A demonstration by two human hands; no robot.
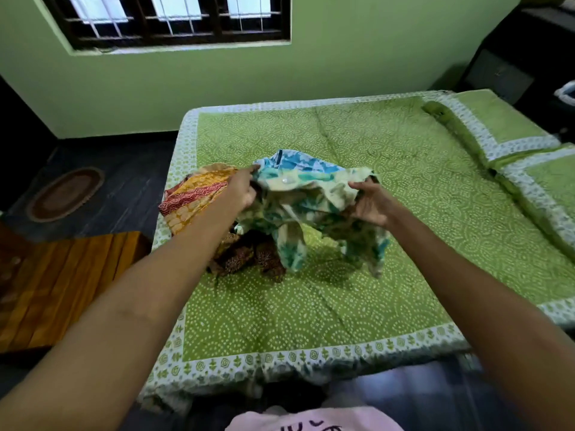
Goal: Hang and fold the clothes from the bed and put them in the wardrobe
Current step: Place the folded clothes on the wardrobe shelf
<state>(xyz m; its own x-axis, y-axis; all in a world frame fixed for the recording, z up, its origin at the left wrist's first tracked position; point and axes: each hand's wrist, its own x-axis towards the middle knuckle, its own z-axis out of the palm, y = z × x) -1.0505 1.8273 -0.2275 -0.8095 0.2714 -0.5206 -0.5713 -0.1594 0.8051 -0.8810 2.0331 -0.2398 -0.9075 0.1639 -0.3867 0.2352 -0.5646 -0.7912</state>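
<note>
Both hands lift a blue, green and cream printed garment clear of the bed, above a small heap of other clothes: an orange and red patterned piece just beside the left hand, and a dark brown printed piece lying under the lifted cloth. The left hand grips one upper edge of the garment, its fingers curled round a bunched fold; the right hand grips the opposite edge, its fingers pinched over the fabric with the thumb underneath. Neither hand is released, and each grasps only this one garment. The cloth hangs crumpled between them, its lower parts drooping toward the green dotted bedspread but seemingly not quite flat on it. The step in hand appears to be separating this piece from the heap and opening it out for folding or hanging. To do it well, the hands should probably move apart until the top edge is taut, find the shoulders or seams, and give a light shake so the twisted folds drop free; the bare stretch of bedspread nearer the viewer would serve for laying it flat. The wardrobe is not identifiable in this view. Two pillows lie at the right of the bed.
</note>
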